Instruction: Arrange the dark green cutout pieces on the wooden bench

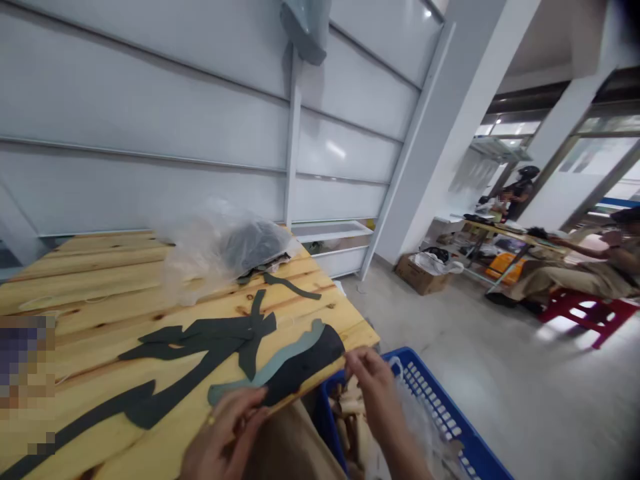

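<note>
Dark cut piece [300,370] pinched by both hands [300,413] | pine table [100,280] | white panel wall [150,133]

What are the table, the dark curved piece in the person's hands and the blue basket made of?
The table looks like bare pale pine: planks with knots and grain. The dark curved piece, pinched by the left hand and right hand, seems thin matte sheet, perhaps leather or synthetic; it lies flat with clean-cut edges. The blue basket looks like moulded plastic, with a slotted rim.

We observe a curved dark fabric piece [300,370] with a grey-green edge strip, lying flat at the table's near edge. Its two ends are pinched by fingers.
</note>
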{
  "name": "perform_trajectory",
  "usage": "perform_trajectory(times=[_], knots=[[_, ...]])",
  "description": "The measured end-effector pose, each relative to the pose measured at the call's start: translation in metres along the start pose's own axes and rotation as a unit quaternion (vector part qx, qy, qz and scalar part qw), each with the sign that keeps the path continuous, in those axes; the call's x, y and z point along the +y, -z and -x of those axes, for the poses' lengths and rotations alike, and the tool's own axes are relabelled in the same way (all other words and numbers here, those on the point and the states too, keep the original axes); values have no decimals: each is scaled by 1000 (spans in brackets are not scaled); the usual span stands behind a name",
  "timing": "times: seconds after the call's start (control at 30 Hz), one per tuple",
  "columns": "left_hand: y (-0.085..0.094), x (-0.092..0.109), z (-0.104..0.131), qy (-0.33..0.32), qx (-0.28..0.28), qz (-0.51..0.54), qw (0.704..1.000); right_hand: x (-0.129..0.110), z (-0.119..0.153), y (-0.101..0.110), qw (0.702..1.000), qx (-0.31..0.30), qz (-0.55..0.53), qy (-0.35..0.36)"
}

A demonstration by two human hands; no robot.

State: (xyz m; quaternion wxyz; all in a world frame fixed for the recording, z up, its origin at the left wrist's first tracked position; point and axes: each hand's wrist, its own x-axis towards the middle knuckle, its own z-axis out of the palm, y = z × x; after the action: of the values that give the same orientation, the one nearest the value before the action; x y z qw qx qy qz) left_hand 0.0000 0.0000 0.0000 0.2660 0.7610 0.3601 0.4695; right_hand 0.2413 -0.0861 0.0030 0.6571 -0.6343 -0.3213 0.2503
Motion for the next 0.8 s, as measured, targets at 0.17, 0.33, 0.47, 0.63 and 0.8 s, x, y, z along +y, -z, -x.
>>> perform_trajectory(times=[0.17, 0.33, 0.47, 0.63, 0.8], knots=[[31, -17, -32, 89, 87, -43, 991, -8, -106, 18, 976, 55, 197, 78], [30, -25, -27, 164, 84, 46, 982, 15, -173, 9, 950, 41, 306, 44], [27, -21, -22, 196, 152, 92, 964, 32, -182, 13, 926, -16, 376, -30], [24, -26, -14, 177, 127, 78, 973, 38, -184, 21, 908, -24, 414, -61], [13, -37, -7, 18, 132, -73, 988, 35, -185, 25, 914, -25, 397, -83]])
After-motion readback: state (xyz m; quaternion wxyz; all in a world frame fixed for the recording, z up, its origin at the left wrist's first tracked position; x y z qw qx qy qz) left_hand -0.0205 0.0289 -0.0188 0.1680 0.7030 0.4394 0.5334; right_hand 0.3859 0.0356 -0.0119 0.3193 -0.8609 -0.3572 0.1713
